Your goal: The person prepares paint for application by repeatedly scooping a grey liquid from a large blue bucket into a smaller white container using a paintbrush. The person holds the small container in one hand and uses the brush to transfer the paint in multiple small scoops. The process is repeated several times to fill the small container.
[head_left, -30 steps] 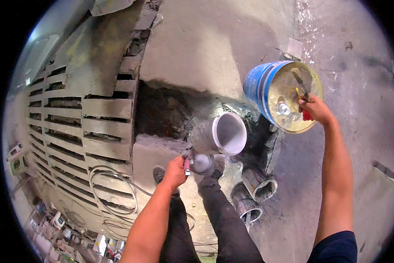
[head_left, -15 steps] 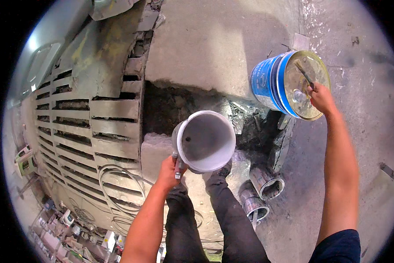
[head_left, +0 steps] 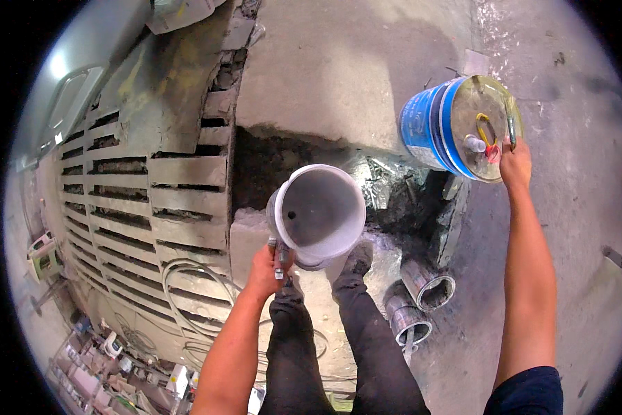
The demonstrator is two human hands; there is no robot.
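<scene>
A spray gun [head_left: 280, 260] with a large pale cup [head_left: 323, 211] is gripped in my left hand [head_left: 262, 270], near the middle. The cup's open mouth faces me, showing a grey inside with a small dark hole. At the upper right, my right hand [head_left: 515, 166] grips a brush [head_left: 511, 123] at the right edge of the lid of a blue pail [head_left: 422, 124]. On the pale, stained lid lie a yellow and red item [head_left: 488, 138] and a small translucent cylinder [head_left: 474, 144].
A broken pit [head_left: 262, 166] crosses the floor beside slatted concrete [head_left: 186, 171]. Two dirty metal cans [head_left: 408, 304] lie by my right leg. Coiled hose [head_left: 186, 266] is at lower left, cluttered items [head_left: 100, 366] beyond it. A pale, glossy curved panel [head_left: 76, 93] is at upper left.
The cup has turned mouth toward me and shifted left. My right hand moved from the lid's middle to its right edge with the brush, uncovering the yellow and red item.
</scene>
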